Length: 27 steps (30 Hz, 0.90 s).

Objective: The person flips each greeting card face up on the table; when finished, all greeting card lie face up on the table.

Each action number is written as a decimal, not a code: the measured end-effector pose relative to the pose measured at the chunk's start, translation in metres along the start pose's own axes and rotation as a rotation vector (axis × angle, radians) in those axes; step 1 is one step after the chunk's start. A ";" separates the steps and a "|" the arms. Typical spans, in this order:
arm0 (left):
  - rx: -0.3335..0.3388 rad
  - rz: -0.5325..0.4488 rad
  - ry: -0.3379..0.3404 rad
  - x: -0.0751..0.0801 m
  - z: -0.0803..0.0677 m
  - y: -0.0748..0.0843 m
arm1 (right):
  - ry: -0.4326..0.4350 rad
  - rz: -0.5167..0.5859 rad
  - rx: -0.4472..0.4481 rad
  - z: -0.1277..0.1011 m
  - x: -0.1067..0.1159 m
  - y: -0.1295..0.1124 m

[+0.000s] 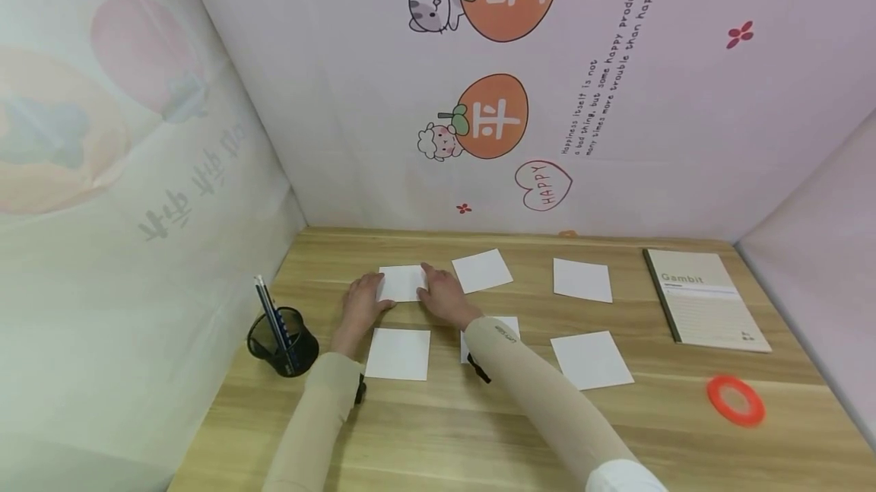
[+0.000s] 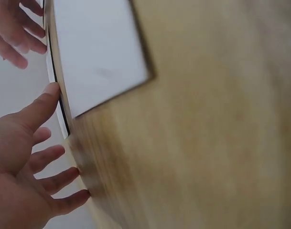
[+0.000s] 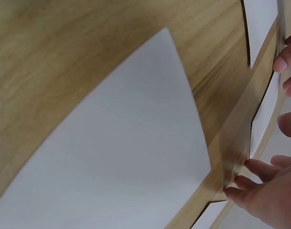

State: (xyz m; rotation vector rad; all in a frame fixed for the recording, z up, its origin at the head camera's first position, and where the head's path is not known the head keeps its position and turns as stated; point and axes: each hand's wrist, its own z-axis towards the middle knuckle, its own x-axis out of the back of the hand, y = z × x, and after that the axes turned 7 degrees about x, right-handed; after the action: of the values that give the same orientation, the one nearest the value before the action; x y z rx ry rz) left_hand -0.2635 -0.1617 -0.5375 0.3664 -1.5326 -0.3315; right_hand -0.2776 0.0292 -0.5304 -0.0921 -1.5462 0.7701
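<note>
A white, flat, four-sided paper card [image 1: 402, 284] lies between the spread fingers of the left hand [image 1: 360, 305] and right hand [image 1: 446, 297], its seemingly longer axis running hand to hand; neither is nearer.

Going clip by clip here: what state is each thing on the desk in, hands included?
Left hand: at the middle card's left edge, fingers spread
Right hand: at its right edge
Middle card: flat between the hands
Other five cards: flat, one partly covered by the right forearm
Pen cup: standing, holding pens
Notebook: closed, flat
Red ring: lying flat
</note>
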 end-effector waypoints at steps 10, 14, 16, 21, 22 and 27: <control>0.004 -0.020 -0.003 0.003 0.000 -0.012 | -0.053 -0.025 -0.097 0.011 -0.013 -0.013; 0.000 -0.014 0.026 0.003 0.001 -0.010 | -0.022 0.062 -0.129 0.014 -0.010 -0.016; -0.009 -0.007 0.033 0.002 0.002 -0.008 | -0.002 0.121 -0.161 0.015 -0.007 -0.016; -0.024 0.002 0.040 0.000 0.006 -0.008 | 0.039 0.253 -0.223 0.017 -0.001 -0.019; -0.027 0.004 0.045 -0.001 0.007 -0.007 | 0.042 0.272 -0.231 0.017 0.001 -0.019; -0.046 0.004 0.058 -0.001 0.007 -0.008 | 0.028 0.261 -0.208 0.014 0.000 -0.018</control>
State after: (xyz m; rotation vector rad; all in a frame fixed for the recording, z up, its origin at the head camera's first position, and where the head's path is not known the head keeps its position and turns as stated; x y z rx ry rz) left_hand -0.2704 -0.1684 -0.5420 0.3341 -1.4665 -0.3501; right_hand -0.2832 0.0095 -0.5199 -0.4636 -1.6026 0.8054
